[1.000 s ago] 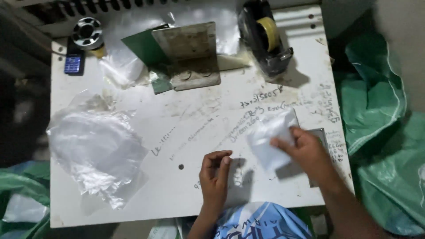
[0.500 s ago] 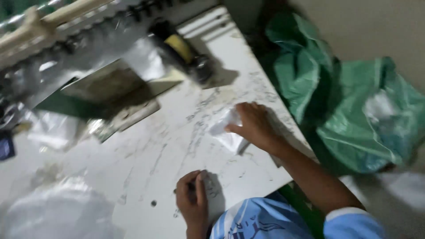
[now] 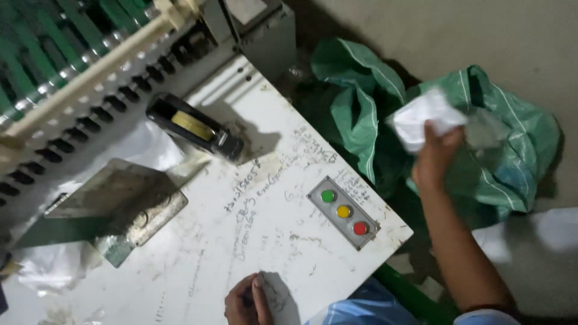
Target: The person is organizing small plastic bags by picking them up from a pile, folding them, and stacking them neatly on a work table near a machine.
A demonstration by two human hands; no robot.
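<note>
Bare tabletop [image 3: 265, 253] between tape dispenser [image 3: 195, 127] and button panel [image 3: 344, 212].

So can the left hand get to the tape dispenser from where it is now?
Probably yes: the left hand rests at the table's near edge, and only bare white tabletop lies between it and the tape dispenser, though it looks like a long stretch.

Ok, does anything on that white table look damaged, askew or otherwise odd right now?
Nothing is spilled or broken. The white table is scuffed and scribbled over with pen marks. The tape dispenser sits at an angle near the back edge. The three-button panel looks intact.
</note>
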